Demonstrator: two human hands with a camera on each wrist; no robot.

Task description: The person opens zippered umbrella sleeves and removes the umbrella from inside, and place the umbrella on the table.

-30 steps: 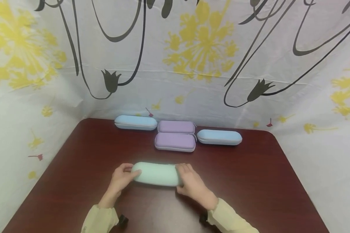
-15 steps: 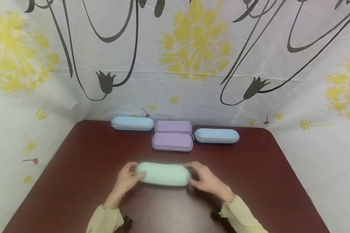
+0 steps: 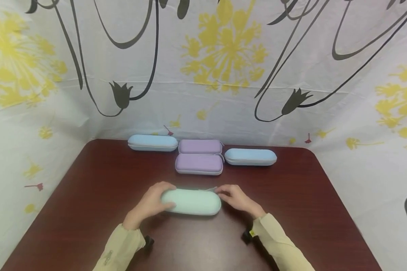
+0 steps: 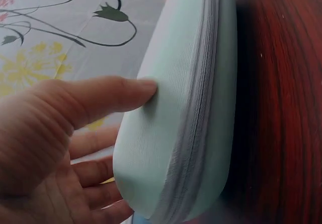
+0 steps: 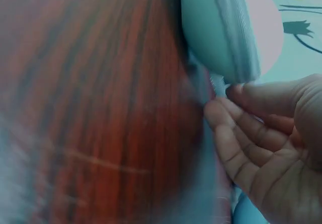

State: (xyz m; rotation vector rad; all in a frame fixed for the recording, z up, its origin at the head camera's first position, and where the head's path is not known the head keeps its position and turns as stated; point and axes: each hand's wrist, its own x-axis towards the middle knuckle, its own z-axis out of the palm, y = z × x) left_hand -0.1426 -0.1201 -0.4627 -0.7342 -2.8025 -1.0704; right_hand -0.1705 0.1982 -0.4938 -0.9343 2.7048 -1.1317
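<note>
A mint-green zippered hard case [image 3: 193,202] lies crosswise on the table before me. My left hand [image 3: 153,201] grips its left end, the thumb on the near side and the fingers round the far side. In the left wrist view, a grey zipper runs the length of the case [image 4: 171,98]. My right hand [image 3: 236,197] is at the far right corner of the case, thumb and fingertips brought together on a thin pale strap [image 3: 210,189]. In the right wrist view, those fingertips [image 5: 216,112] are right beside the rounded end with the zipper.
Two purple cases [image 3: 199,164] lie one behind the other near the table's back edge. A blue case [image 3: 152,143] is to their left and another blue case [image 3: 250,157] to their right. A patterned cloth [image 3: 203,109] hangs behind the dark red table [image 3: 291,195].
My right hand let go of the case's right end, drew away, then came to the strap at its far corner. My left hand slid farther over the left end.
</note>
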